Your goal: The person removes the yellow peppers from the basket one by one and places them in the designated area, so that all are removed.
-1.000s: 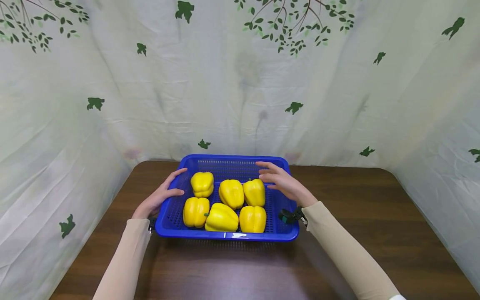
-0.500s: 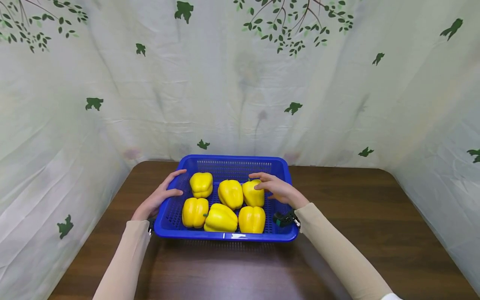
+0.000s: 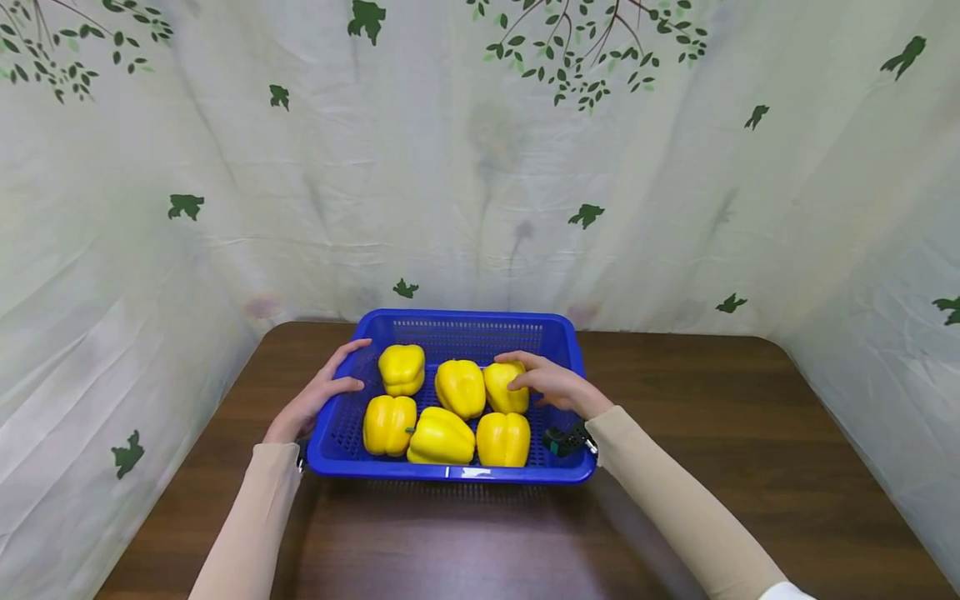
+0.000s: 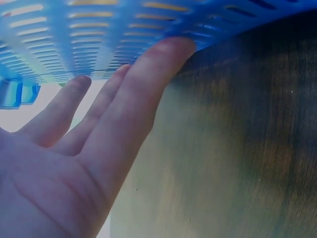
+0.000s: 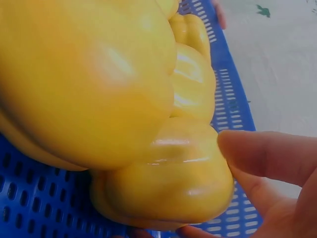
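Since the earlier frame, the right hand point(image 3: 553, 385) has moved inward onto the pepper point(image 3: 501, 393) near the far right corner of the blue basket point(image 3: 360, 467). Right wrist view: digits curled around that pepper. Left wrist view: left hand point(image 4: 94, 151) spread wide, fingers straight against slotted outer wall. Table point(image 3: 720, 475) surface extends rightward from the basket's right rim.

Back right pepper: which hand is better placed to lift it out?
Right, I'd say. The right hand has its thumb and fingers about that pepper; the left hand is at the basket's left rim, other peppers between.
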Available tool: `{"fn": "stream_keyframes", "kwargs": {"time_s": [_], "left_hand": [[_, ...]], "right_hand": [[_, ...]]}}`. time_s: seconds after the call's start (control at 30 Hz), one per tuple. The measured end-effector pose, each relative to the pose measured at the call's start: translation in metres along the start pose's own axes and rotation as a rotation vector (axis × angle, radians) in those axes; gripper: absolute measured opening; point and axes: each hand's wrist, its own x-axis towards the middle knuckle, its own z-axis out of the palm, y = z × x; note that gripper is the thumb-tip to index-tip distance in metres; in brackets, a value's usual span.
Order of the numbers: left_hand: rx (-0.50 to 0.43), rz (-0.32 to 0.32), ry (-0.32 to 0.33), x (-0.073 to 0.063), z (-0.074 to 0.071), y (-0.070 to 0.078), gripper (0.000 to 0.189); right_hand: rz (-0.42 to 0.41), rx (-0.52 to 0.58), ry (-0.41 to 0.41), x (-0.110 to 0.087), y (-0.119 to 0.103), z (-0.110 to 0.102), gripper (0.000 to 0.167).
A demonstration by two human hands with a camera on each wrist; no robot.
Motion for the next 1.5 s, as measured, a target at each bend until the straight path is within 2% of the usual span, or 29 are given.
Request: {"fn": "stream_keyframes", "kwargs": {"time_s": [0.27, 0.5, 1.03, 1.5], "left_hand": [[0.032, 0.014, 0.021, -0.002, 0.001, 0.000, 0.067], [0.011, 0.016, 0.014, 0.000, 0.001, 0.000, 0.065], [0.019, 0.027, 0.013, 0.003, 0.005, 0.001, 0.067], [0.028, 0.029, 0.017, 0.000, 0.004, -0.002, 0.068]], "right_hand": [[-0.040, 0.002, 0.011, 0.000, -0.001, 0.001, 0.052], [-0.092, 0.023, 0.025, -0.003, -0.003, -0.001, 0.053], [-0.118, 0.096, 0.059, -0.009, -0.007, -0.005, 0.051], [-0.180, 0.130, 0.057, -0.018, -0.013, -0.011, 0.054]]}}
